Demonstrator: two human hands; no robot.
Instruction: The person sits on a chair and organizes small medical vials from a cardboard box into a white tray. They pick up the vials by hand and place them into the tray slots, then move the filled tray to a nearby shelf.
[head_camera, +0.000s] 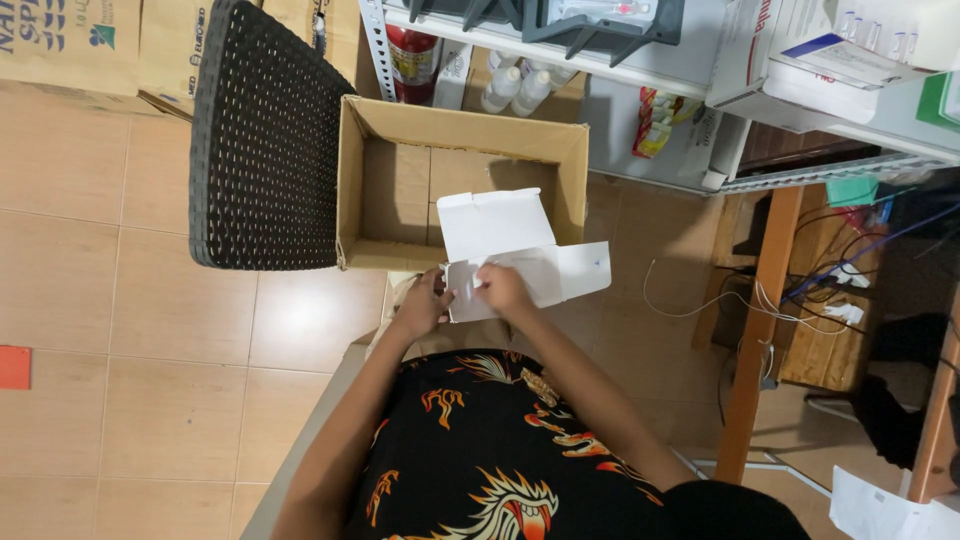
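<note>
Both hands pinch white carton blank (520, 255) at near edge: left hand (428, 303), right hand (503, 288). Thin card, light, stiff along creases, likely bends easily; grip beside folds. Open brown box (460, 130) just beyond.

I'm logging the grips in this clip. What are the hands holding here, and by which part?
Both hands hold a flat white carton by its near lower edge: the left hand at the left corner, the right hand beside it.

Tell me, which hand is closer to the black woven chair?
The left hand. It grips the white folded box's left edge, on the side toward the black woven chair. The right hand holds the box farther from the chair.
</note>
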